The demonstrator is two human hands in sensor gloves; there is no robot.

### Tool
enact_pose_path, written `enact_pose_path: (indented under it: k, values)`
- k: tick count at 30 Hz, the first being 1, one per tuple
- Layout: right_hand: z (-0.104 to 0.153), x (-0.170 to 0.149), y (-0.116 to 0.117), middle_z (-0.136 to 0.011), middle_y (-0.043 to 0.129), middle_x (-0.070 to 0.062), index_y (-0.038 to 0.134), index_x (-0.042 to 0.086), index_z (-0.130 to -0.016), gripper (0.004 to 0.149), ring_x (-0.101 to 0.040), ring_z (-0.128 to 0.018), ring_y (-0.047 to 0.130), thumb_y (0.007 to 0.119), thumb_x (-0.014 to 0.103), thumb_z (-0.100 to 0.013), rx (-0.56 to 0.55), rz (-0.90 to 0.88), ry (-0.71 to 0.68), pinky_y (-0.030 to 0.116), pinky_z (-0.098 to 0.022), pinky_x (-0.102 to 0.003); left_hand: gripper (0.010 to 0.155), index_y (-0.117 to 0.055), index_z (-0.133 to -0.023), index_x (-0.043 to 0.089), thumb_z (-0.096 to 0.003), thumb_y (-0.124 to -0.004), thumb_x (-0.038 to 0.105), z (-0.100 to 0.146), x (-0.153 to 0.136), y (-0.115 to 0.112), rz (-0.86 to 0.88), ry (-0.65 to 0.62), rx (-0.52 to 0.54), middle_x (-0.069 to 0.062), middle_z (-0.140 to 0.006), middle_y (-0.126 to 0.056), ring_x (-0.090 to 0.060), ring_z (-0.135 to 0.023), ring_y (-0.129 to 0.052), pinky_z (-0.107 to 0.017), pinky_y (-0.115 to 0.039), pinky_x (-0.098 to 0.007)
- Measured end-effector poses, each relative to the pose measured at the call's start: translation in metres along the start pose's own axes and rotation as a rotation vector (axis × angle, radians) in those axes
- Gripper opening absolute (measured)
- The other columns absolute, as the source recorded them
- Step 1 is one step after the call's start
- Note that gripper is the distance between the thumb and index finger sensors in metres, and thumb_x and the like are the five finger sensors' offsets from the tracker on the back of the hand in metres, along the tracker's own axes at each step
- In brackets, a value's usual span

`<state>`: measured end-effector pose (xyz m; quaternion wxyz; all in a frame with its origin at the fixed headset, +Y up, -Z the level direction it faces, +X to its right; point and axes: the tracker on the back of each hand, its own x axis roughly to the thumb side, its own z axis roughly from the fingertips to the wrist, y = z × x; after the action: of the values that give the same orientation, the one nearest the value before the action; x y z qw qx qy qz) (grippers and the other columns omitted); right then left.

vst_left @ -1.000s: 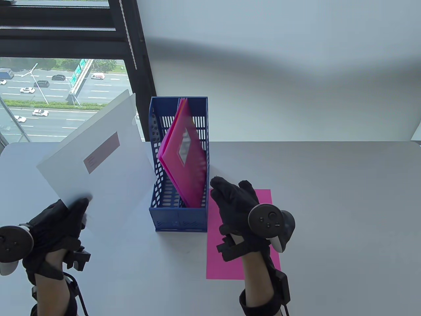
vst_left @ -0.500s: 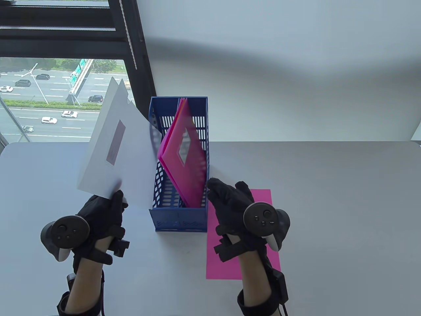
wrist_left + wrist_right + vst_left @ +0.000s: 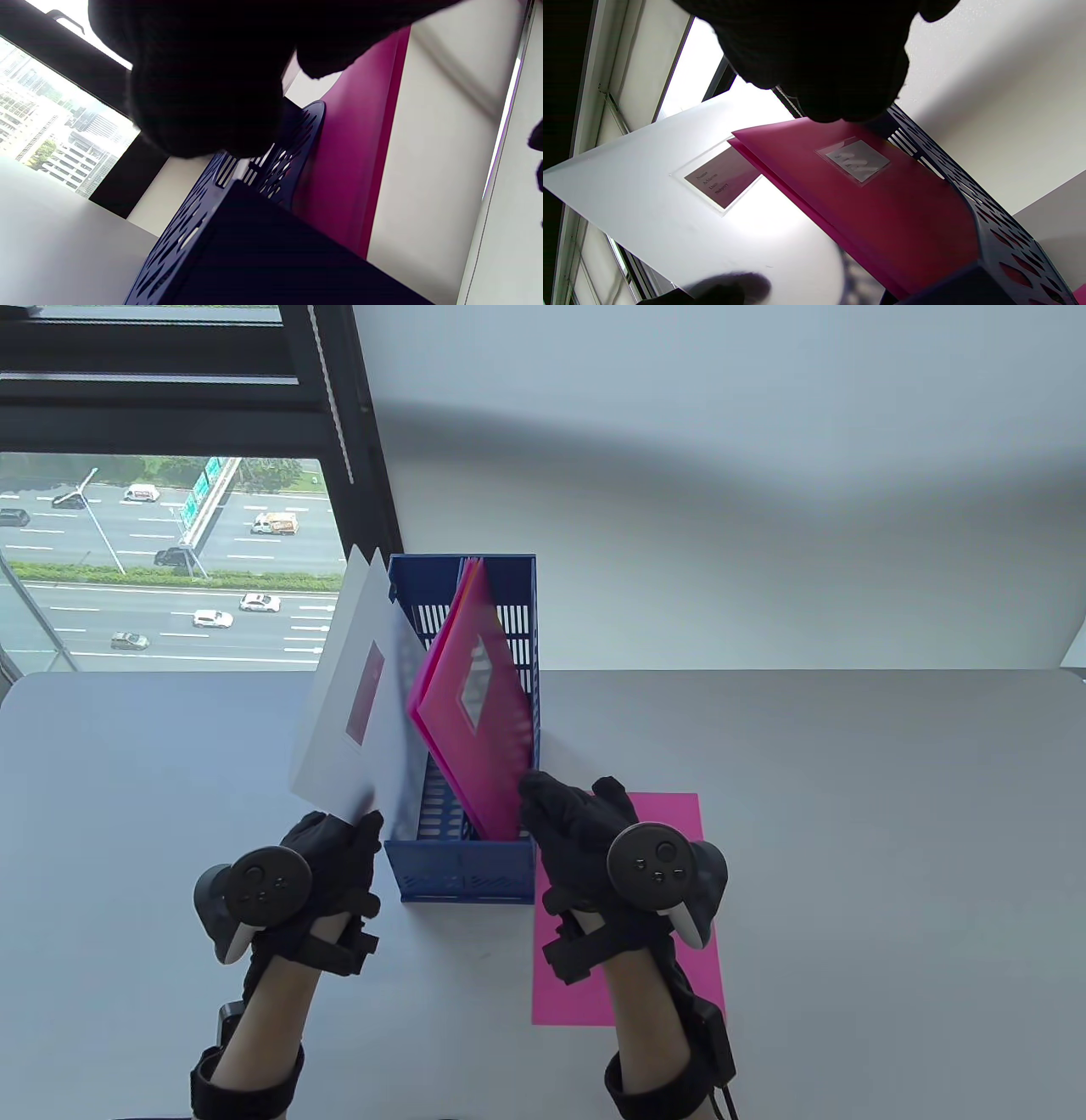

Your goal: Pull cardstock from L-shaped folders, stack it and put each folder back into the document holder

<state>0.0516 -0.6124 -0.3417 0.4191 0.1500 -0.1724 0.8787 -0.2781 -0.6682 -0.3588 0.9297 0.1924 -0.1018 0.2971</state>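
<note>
Our left hand (image 3: 327, 857) pinches the white folder (image 3: 356, 712) over the holder (image 3: 462, 869); right hand (image 3: 577, 827), fingers relaxed, steadies it. The folder's corner may snag the holder's rim or the pink folders (image 3: 475, 704).

The holder (image 3: 462, 865) stands mid-table with its top open. Its left compartment is partly covered by the white folder (image 3: 356, 712) that the left hand (image 3: 331, 857) holds tilted over the left wall, and the right compartment is filled by leaning pink folders (image 3: 475, 704). The right hand (image 3: 577, 831) sits against the holder's right front corner (over the pink cardstock (image 3: 670, 814) lying flat there). The table (image 3: 891, 857) is bare to the right of the cardstock and left of the left hand.
</note>
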Motion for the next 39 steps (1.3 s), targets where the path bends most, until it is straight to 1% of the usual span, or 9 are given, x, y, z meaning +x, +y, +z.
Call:
enact_pose_path:
  k: [2,7,16,19,22,27,31,34,39]
  values:
    - [0.000,0.000,0.001,-0.087,0.091,0.003,0.078,0.025,-0.099,0.043,-0.019,-0.066,0.093,0.083,0.041,-0.059,0.001,0.004,0.000,0.044,-0.080,-0.052,0.051,-0.084,-0.092,0.001,-0.0580,-0.075,0.038,0.000,-0.003,-0.006,-0.001,0.014,-0.028,-0.008,-0.061,-0.101,-0.031,-0.038,-0.107,-0.064,-0.070,-0.056]
    - [0.000,0.000,0.000,-0.086,0.091,0.003,0.078,0.025,-0.099,0.043,-0.019,-0.066,0.093,0.083,0.041,-0.059,0.002,0.005,0.003,0.044,-0.080,-0.052,0.049,-0.085,-0.091,0.003,-0.0581,-0.074,0.036,0.000,-0.008,-0.012,-0.019,0.039,-0.031,-0.007,-0.060,-0.102,-0.030,-0.037,-0.107,-0.063,-0.071,-0.057]
    - [0.000,-0.003,0.004,-0.086,0.092,0.002,0.078,0.025,-0.099,0.044,-0.020,-0.066,0.093,0.084,0.041,-0.059,0.002,0.024,0.020,0.044,-0.079,-0.052,0.049,-0.087,-0.090,0.004,-0.0582,-0.073,0.038,0.000,-0.019,-0.002,0.032,0.068,-0.001,-0.007,-0.060,-0.102,-0.030,-0.037,-0.107,-0.063,-0.071,-0.057]
    - [0.000,-0.003,0.009,-0.088,0.090,0.002,0.077,0.025,-0.100,0.046,-0.020,-0.067,0.092,0.084,0.043,-0.058,-0.025,0.088,0.040,0.044,-0.079,-0.052,0.049,-0.087,-0.090,0.003,-0.0582,-0.074,0.038,0.001,-0.026,0.000,0.095,0.092,0.016,-0.008,-0.060,-0.102,-0.031,-0.037,-0.107,-0.063,-0.070,-0.057]
    - [0.000,-0.001,0.021,-0.094,0.086,0.002,0.073,0.026,-0.103,0.051,-0.021,-0.073,0.090,0.085,0.046,-0.058,-0.070,0.204,0.059,0.044,-0.079,-0.053,0.049,-0.086,-0.090,0.003,-0.0584,-0.073,0.038,0.001,-0.033,0.001,0.140,0.109,0.015,-0.008,-0.060,-0.102,-0.031,-0.038,-0.107,-0.063,-0.070,-0.057]
    - [-0.002,0.004,0.047,-0.103,0.077,0.003,0.065,0.030,-0.107,0.058,-0.025,-0.087,0.082,0.083,0.054,-0.058,-0.083,0.382,0.070,0.042,-0.080,-0.054,0.049,-0.086,-0.091,0.004,-0.0586,-0.073,0.038,0.000,-0.037,0.001,0.160,0.117,0.001,-0.008,-0.062,-0.101,-0.032,-0.039,-0.107,-0.064,-0.069,-0.058]
    - [-0.005,0.009,0.069,-0.102,0.078,0.003,0.066,0.030,-0.107,0.059,-0.025,-0.087,0.082,0.082,0.057,-0.057,-0.147,0.482,0.078,0.043,-0.079,-0.054,0.049,-0.086,-0.091,0.004,-0.0586,-0.073,0.038,0.001,-0.034,0.001,0.149,0.110,-0.004,-0.008,-0.062,-0.101,-0.032,-0.040,-0.107,-0.064,-0.069,-0.058]
    - [-0.007,0.013,0.085,-0.101,0.078,0.005,0.065,0.031,-0.107,0.061,-0.023,-0.086,0.083,0.081,0.062,-0.056,-0.182,0.605,0.038,0.045,-0.079,-0.053,0.050,-0.086,-0.091,0.004,-0.0587,-0.073,0.039,0.000,-0.034,0.001,0.149,0.106,-0.008,-0.009,-0.063,-0.101,-0.033,-0.040,-0.106,-0.064,-0.068,-0.058]
    - [-0.013,0.010,0.101,-0.100,0.079,0.006,0.066,0.031,-0.107,0.063,-0.022,-0.085,0.084,0.081,0.064,-0.056,-0.174,0.660,0.048,0.045,-0.079,-0.052,0.050,-0.086,-0.092,0.004,-0.0589,-0.073,0.040,0.000,-0.034,0.000,0.149,0.102,-0.017,-0.009,-0.064,-0.101,-0.034,-0.042,-0.106,-0.065,-0.067,-0.058]
